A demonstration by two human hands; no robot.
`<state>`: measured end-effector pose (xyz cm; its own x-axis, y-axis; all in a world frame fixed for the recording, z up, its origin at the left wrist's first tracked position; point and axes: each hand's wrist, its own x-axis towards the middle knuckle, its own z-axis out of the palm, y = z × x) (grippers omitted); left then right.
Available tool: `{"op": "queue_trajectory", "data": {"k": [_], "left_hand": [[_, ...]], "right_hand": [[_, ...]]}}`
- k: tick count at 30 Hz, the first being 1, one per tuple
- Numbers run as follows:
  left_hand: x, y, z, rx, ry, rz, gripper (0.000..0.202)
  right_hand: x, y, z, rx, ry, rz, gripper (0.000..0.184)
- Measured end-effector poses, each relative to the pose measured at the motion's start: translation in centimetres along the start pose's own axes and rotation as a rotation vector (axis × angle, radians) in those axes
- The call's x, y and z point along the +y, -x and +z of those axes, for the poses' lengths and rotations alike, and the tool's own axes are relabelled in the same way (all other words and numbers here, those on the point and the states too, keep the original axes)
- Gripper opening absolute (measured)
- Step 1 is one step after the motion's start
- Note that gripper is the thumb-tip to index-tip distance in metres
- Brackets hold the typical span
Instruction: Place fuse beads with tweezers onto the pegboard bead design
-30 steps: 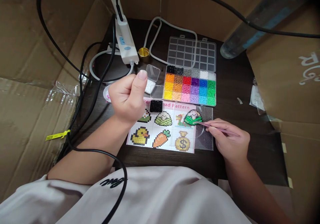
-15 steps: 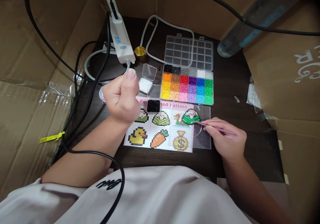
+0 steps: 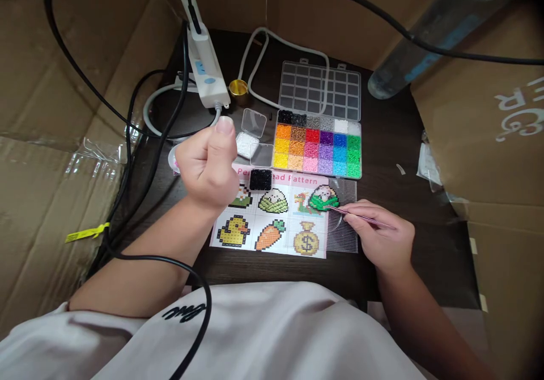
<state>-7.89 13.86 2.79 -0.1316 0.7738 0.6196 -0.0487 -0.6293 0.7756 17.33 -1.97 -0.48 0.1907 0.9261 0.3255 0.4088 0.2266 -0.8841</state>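
My right hand [image 3: 385, 238] pinches a pair of thin pinkish tweezers [image 3: 369, 220]. Their tips touch, or nearly touch, the lower edge of a bead design [image 3: 323, 199] in green, white and black, lying over the right part of the printed bead pattern sheet [image 3: 272, 213] and the clear pegboard [image 3: 345, 238]. In a fist with the thumb upward, my left hand [image 3: 207, 165] is raised over the sheet's upper left corner; nothing shows in it. A small open box of black beads [image 3: 260, 180] sits on the sheet's top edge.
Behind the sheet lies an open compartment box [image 3: 318, 148] of coloured beads. Left of it are a small box of white beads [image 3: 246, 145], a gold cup [image 3: 238, 89] and a white power strip [image 3: 208, 68]. Black cables [image 3: 185, 85] run along the left; cardboard walls [image 3: 505, 199] surround the table.
The tweezers and my right hand have shifted very slightly left, with the tips still at the bead design's lower edge. My left hand keeps its raised fist.
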Motion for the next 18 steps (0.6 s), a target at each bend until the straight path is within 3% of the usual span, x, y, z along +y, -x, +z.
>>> {"op": "queue_trajectory", "data": {"k": [18], "left_hand": [[0.54, 0.08, -0.08, -0.007, -0.006, -0.07, 0.061]], "right_hand": [[-0.24, 0.07, -0.06, -0.001, 0.026, 0.022, 0.021]]}}
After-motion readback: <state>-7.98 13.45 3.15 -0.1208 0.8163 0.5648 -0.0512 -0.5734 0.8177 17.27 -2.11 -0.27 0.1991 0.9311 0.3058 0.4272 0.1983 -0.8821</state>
